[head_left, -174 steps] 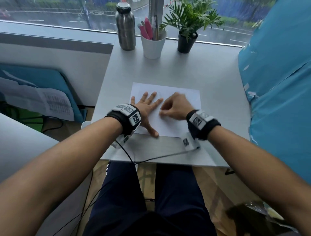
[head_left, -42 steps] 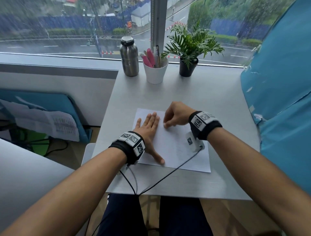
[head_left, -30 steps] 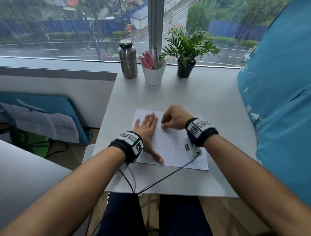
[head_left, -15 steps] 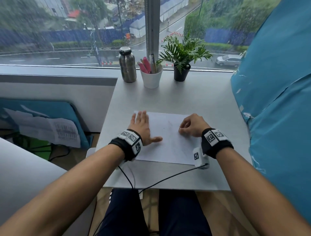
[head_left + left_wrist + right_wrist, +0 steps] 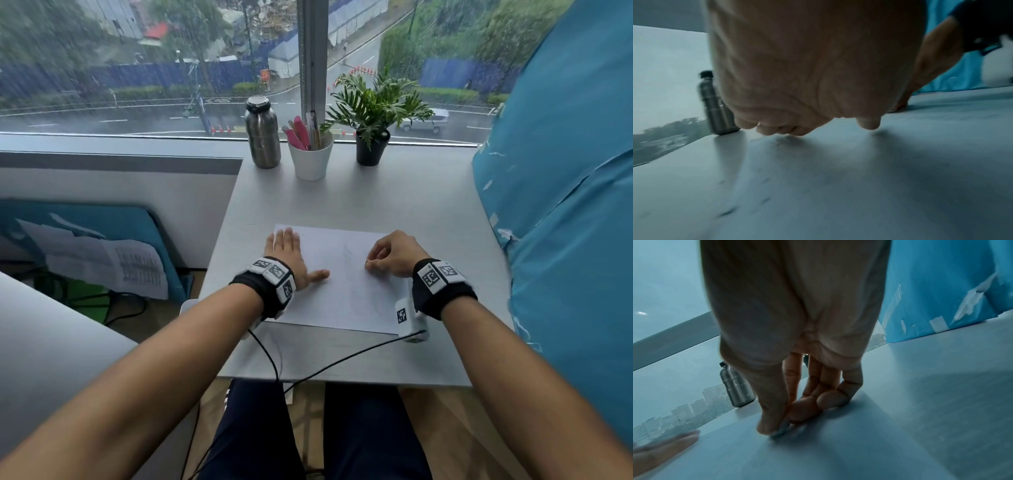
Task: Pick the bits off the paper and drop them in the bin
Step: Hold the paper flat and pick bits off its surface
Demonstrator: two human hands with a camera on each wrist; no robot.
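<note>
Your table runs away from you to the window, and a big blue cover crowds its right edge. The paper lies flat on the near half of the table with its long axis running left to right across you, the far edge a little skewed so the left corner sits farther off. Its near right corner is hidden under your right wrist camera.

At the far end stand a steel bottle, a white cup of pens and a potted plant, all upright and well apart from the paper.

Your left hand lies flat on the paper's left part, fingers straight and together pointing away from you, thumb out to the right; it holds nothing. The left wrist view is blurred and mostly palm, with only the fingertips meeting the sheet.

Your right hand rests on the paper's right part, fingers curled, thumb and forefinger pressed together at the sheet. In the right wrist view that pinch closes on something small and pale, too blurred to name with certainty; it looks like one of the bits. Faint marks show on the paper, but single bits cannot be made out from the head view. The bin is out of sight.
</note>
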